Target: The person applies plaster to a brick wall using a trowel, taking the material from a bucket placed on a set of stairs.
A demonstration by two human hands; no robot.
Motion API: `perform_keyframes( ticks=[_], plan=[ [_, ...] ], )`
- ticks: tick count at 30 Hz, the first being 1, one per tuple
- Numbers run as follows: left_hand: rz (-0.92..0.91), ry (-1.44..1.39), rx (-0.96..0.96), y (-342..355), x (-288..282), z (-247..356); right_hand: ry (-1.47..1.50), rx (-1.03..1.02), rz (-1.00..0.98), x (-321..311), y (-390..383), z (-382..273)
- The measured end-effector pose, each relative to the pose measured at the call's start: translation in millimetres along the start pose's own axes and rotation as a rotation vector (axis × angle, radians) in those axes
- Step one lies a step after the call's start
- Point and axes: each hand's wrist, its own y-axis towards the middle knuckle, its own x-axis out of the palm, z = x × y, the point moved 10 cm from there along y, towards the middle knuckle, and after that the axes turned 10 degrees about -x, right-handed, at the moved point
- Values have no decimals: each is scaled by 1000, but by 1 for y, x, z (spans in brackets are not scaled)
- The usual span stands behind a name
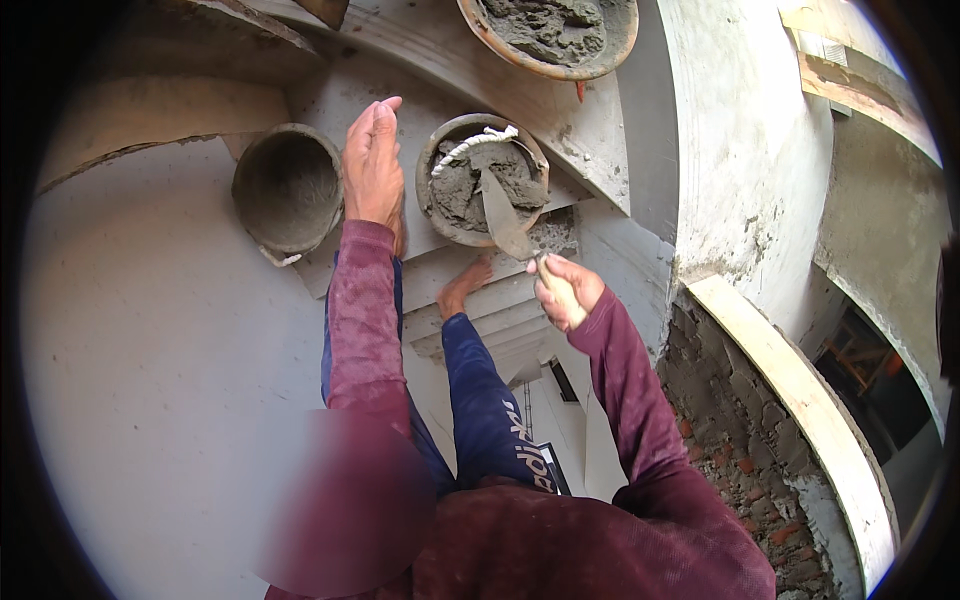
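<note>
My right hand (585,283) is closed around the pale handle of a pointing trowel (505,218). The tip of its metal blade rests in the wet grey mortar (462,190) inside a bucket (427,205). A whitish rope handle (470,150) arches across that bucket's mouth. My left hand (374,168) stretches forward with its fingers extended, holding nothing that shows. It lies between the mortar bucket and a second bucket (290,190), whose inside is grey and holds no visible mortar.
A larger basin (480,35) of mortar stands on a higher step. Stairs (485,310) drop away below my bare foot (462,287). At right, a wooden board (800,400) edges a rough brick wall (735,440). A smooth grey wall (150,330) rises at left.
</note>
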Motion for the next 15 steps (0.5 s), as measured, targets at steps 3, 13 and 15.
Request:
perform_keyframes(
  ticks=[3,13,15],
  plan=[
    [-11,4,0,4,-4,-2,-571,-158,398,-2,-35,-13],
    [-5,124,58,3,16,-7,-115,-155,624,-62,100,102],
    [-13,114,42,2,20,-11,-179,-89,597,-71,96,106]
  ],
)
